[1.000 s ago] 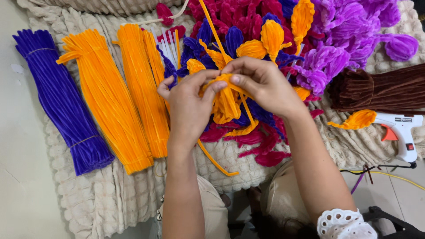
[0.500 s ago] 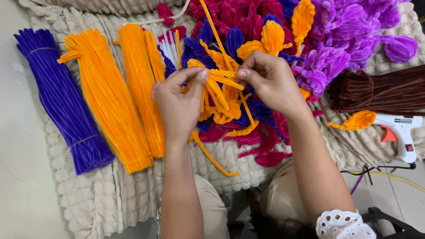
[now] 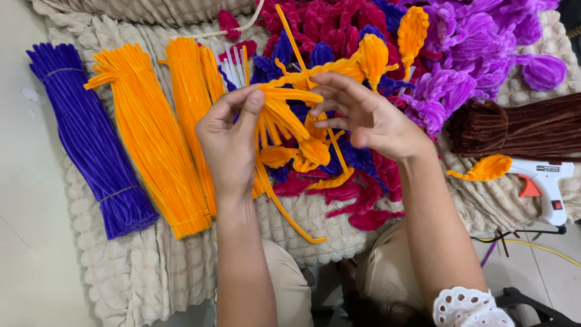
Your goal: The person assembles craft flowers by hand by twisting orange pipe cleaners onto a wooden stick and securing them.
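The left hand [image 3: 229,142] is closed in a pinch, thumb and forefinger gripping the gathered ends of an orange pipe-cleaner cluster [image 3: 290,130] held above the cream knitted blanket [image 3: 151,266]. The right hand [image 3: 363,115] is half open, its fingers spread and curled lightly over the far right side of the same cluster, touching the strands rather than clamping them. Several strands end in folded, petal-shaped loops hanging just below the hands, and one long loose stem trails down toward the near edge of the blanket.

To do this shaping step well, the pinch of the left hand should probably stay firm at the point where the strands meet, so the bundle does not fan apart while the right fingers arrange or wind a strand. Working one strand at a time seems wise, since the fuzzy wires snag easily on one another.

To the left lie two bundles of straight orange pipe cleaners [image 3: 151,139] and, farther left, a purple bundle [image 3: 91,139]. Beyond the hands is a heap of finished petals in magenta, blue and violet [image 3: 460,54]. On the right are a brown bundle [image 3: 520,124] and a white glue gun [image 3: 544,188], an orange petal [image 3: 484,168] just beside it.
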